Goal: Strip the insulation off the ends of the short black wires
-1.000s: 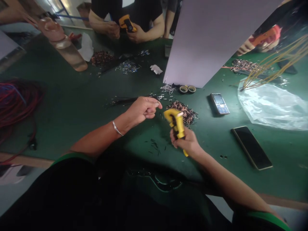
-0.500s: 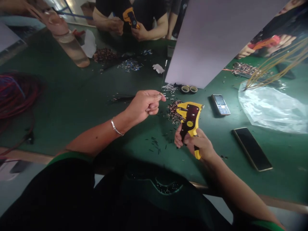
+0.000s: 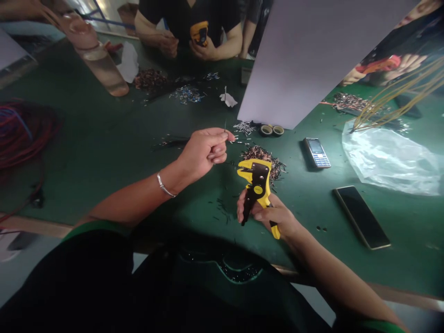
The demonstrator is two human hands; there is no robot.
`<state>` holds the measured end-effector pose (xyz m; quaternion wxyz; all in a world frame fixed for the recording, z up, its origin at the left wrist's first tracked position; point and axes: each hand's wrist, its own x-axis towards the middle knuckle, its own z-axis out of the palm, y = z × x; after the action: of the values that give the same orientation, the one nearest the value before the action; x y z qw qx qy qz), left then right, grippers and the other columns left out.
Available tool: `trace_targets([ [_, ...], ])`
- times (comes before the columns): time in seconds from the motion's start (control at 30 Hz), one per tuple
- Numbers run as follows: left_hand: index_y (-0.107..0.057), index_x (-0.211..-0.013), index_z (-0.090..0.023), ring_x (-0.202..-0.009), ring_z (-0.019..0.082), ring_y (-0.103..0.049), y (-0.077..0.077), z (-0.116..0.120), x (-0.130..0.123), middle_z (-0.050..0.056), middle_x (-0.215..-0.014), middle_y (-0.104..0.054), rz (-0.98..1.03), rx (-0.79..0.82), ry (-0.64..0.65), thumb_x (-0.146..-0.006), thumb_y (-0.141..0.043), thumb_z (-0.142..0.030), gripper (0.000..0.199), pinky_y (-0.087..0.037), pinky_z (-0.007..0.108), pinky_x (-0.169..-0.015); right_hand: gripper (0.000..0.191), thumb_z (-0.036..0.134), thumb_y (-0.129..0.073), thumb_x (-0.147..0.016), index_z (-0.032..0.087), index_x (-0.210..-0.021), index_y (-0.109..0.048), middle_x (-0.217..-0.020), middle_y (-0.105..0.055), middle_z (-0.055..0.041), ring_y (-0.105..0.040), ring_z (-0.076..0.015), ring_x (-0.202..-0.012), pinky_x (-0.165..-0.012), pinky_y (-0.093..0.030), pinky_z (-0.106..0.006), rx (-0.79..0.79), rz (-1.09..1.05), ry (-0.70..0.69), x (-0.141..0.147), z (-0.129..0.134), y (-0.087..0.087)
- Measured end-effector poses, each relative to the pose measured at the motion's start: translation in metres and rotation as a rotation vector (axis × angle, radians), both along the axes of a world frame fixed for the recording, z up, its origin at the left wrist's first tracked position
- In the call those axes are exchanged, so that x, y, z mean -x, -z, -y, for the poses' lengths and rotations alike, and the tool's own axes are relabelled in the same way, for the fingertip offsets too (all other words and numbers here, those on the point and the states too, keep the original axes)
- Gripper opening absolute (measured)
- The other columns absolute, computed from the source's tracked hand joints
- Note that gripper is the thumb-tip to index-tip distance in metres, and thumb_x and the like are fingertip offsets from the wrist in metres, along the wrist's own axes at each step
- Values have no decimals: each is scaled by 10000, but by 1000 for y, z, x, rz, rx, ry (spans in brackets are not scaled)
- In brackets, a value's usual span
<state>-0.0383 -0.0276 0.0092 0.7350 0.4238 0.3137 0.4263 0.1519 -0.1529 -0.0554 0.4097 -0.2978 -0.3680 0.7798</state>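
Thin wire [image 3: 225,126] sticks up from my left hand [image 3: 203,155], pinched between the fingers [image 3: 222,135], just left of the heap of copper-coloured offcuts [image 3: 260,157] on the desk [image 3: 86,138]. Just in front of that heap, my right hand [image 3: 267,217] clenches the yellow wire stripper [image 3: 257,187] around its handles, with the head raised and the fingers [image 3: 277,215] wrapped underneath. I judge this the stripping step, with wire and tool still apart; the next move calls for bringing the wire's end into the stripper's head.
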Motion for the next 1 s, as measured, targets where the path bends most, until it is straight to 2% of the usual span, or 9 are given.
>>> trace_targets([
  [0.27, -624, -733, -102, -367, 27, -234, 2, 6, -4, -76, -472, -291, 56, 83, 61, -871, -487, -54, 200, -247, 181, -403, 408, 162, -715, -630, 160, -1030, -631, -839, -681, -46, -642, -208, -722, -702, -503, -383, -40, -5, -24, 4, 4, -3],
  [0.43, -618, -729, -111, -358, 28, -239, 0, 10, -7, -78, -467, -277, 50, 140, 57, -874, -488, -55, 202, -257, 175, -397, 368, 170, -723, -649, 169, -1003, -622, -808, -647, -39, -610, -195, -706, -681, -495, -378, -41, 13, -34, 6, 6, -4],
  [0.8, -628, -746, -98, -361, 28, -240, 5, 12, -8, -77, -473, -282, 87, 161, 114, -860, -492, -54, 183, -250, 169, -385, 315, 149, -701, -658, 169, -963, -621, -751, -617, -16, -569, -165, -633, -627, -493, -369, -22, -28, -9, 9, 10, -8],
  [1.0, -631, -731, -93, -358, 29, -230, 3, 14, -9, -73, -465, -289, 85, 191, 113, -851, -484, -45, 195, -233, 172, -380, 244, 154, -714, -699, 168, -921, -614, -712, -609, -4, -541, -143, -576, -573, -478, -341, -28, -20, 8, 9, 12, -11],
])
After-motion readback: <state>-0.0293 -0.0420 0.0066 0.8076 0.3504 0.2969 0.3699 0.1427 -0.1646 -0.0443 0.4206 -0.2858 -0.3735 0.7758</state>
